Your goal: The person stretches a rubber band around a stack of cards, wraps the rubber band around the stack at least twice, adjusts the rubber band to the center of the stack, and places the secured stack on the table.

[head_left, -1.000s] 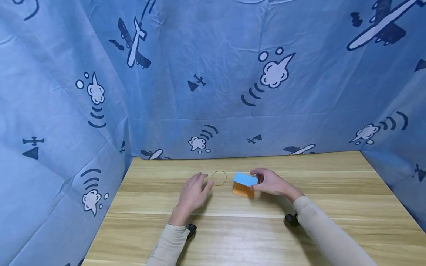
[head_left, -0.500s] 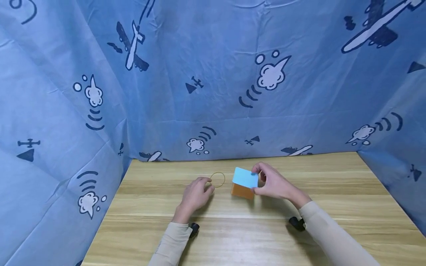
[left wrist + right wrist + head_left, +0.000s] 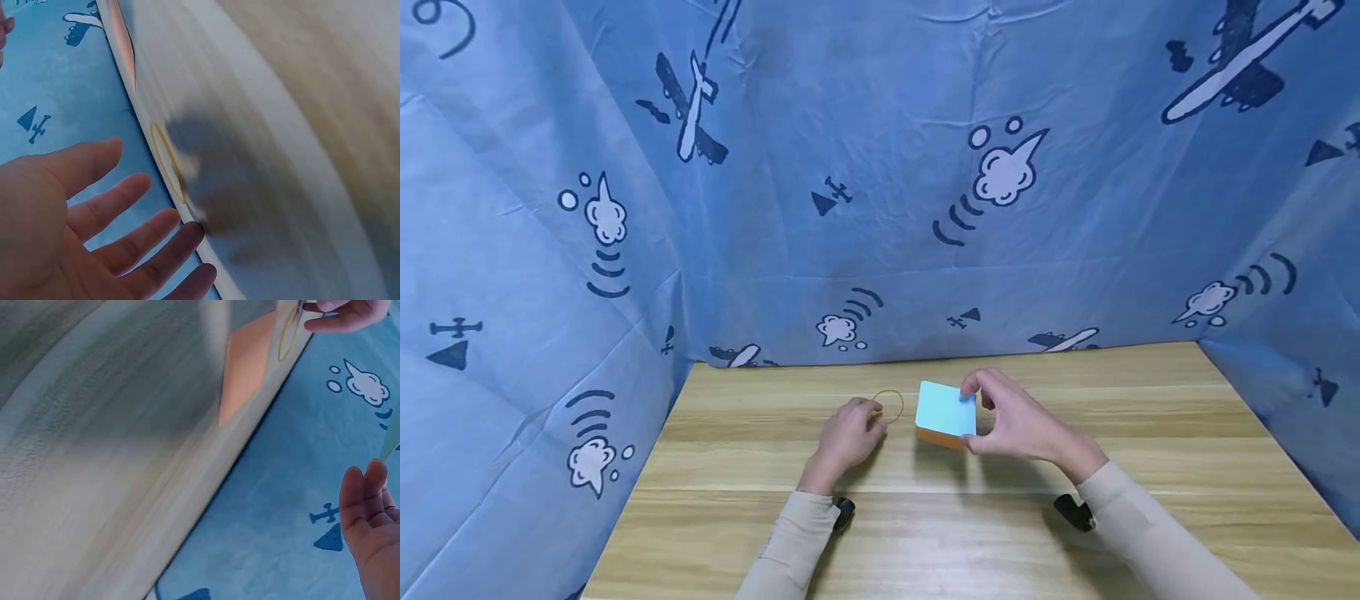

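Observation:
Above the wooden table, my right hand [image 3: 1018, 421] pinches a light blue square card [image 3: 946, 408] by its right side, between thumb and fingers. Beneath it an orange card [image 3: 247, 369] lies on the table; in the head view only a strip of it shows under the blue one. A thin yellow rubber band [image 3: 902, 406] lies to the left of the cards. My left hand [image 3: 847, 437] is beside the band, fingers loosely bent and nothing gripped. Its fingertips overlap the band's left edge in the head view; whether they touch it I cannot tell.
Blue cloth [image 3: 887, 208] printed with planes and clouds hangs behind the wooden table [image 3: 925, 542] and at both sides. A small black device [image 3: 844, 515] is on the left wrist, and another black device [image 3: 1073, 512] is on the right wrist.
The blue card has tipped so that more of its top face shows, and it now covers most of the orange card. The left hand has come slightly right, with its fingers more bent.

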`<action>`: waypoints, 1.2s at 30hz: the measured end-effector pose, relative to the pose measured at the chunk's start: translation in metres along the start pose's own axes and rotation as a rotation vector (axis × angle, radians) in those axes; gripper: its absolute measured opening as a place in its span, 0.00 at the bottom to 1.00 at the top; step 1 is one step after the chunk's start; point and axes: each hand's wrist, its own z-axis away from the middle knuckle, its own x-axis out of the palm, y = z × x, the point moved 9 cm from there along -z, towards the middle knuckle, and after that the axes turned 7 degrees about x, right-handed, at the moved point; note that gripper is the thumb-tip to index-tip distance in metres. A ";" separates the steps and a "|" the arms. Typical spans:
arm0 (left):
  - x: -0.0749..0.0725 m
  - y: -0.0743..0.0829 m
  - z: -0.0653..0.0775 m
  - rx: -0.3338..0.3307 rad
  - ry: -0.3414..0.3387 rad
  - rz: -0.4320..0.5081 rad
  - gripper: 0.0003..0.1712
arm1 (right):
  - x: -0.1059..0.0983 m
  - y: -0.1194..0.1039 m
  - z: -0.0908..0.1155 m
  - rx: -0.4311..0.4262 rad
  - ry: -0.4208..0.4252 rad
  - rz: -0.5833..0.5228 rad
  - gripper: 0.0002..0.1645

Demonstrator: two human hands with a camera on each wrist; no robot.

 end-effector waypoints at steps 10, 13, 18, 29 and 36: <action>0.001 -0.003 0.002 -0.020 -0.024 0.006 0.18 | 0.021 0.036 -0.003 0.094 -0.020 0.088 0.34; 0.001 -0.004 0.003 -0.019 -0.028 0.006 0.18 | 0.033 0.054 -0.005 0.140 -0.049 0.134 0.37; 0.001 -0.005 0.005 -0.008 -0.031 0.015 0.19 | 0.048 0.075 -0.009 0.177 -0.090 0.211 0.51; -0.005 -0.010 0.008 -0.023 -0.027 0.038 0.20 | 0.057 0.080 -0.025 0.157 -0.185 0.278 0.51; -0.007 -0.014 0.011 -0.033 -0.025 0.040 0.21 | 0.057 0.083 -0.029 0.203 -0.208 0.267 0.49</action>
